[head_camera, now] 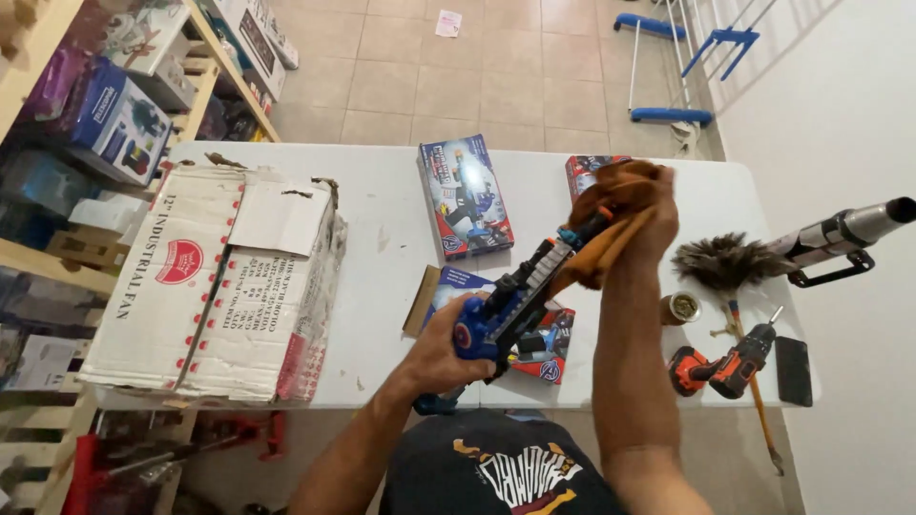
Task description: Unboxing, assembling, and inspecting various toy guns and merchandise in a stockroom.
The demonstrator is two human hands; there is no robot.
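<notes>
Left hand: my left hand [441,351] is closed around the blue grip end of a toy blaster [520,291], holding it up above the near edge of the counter [382,248].
Right hand: my right hand [641,215] is wrapped in a brown cloth [611,219] and pressed against the far tip of the toy blaster; the cloth covers my fingers, so I cannot tell how tightly they close beyond gripping the cloth.
Toy blaster: blue and black, tilted, its grip low toward me and its tip raised toward the far right corner of the counter.
Under the blaster: an opened toy box [534,343] lies flat near the near edge, partly hidden by my left hand and the toy.
Far edge: a second toy box [465,195] lies flat toward the far edge, and a third toy box [584,172] shows just behind the cloth.
Left end: a large worn cardboard carton [219,286] fills the left end of the counter.
Right end: a feather duster [725,262], a small roll of tape [682,307], an orange and black cordless drill [725,367] and a dark phone [794,370] lie near the right edge.
</notes>
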